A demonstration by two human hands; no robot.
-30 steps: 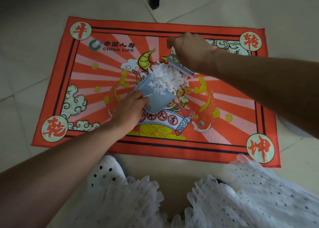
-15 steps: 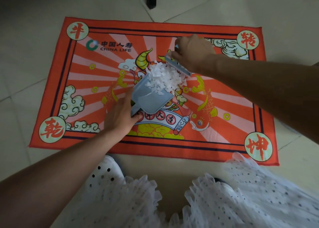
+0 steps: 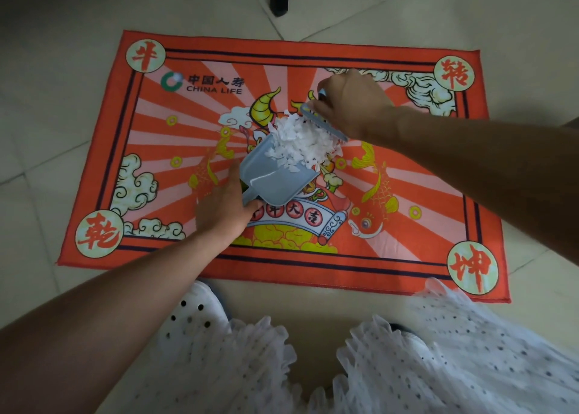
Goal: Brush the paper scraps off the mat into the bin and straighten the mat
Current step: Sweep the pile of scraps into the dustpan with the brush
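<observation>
many featherlight paper scraps (image 3: pixel 300 144) are heaping in the dustpan (image 3: pixel 275 178); your left hand (image 3: pixel 224 208) is gripping its handle, your right hand (image 3: pixel 351 106) is gripping the brush (image 3: pixel 322 125); keep the pan level.

Scraps being swept into a dustpan on the mat

The left hand (image 3: pixel 224 208) gripped the blue dustpan (image 3: pixel 275 180) by its handle; the right hand (image 3: pixel 352 102) held a small brush (image 3: pixel 324 122) against the white paper scraps (image 3: pixel 302 144), over the red mat (image 3: pixel 407 194).

dim indoor light, soft focus, wide-angle edge distortion
</observation>
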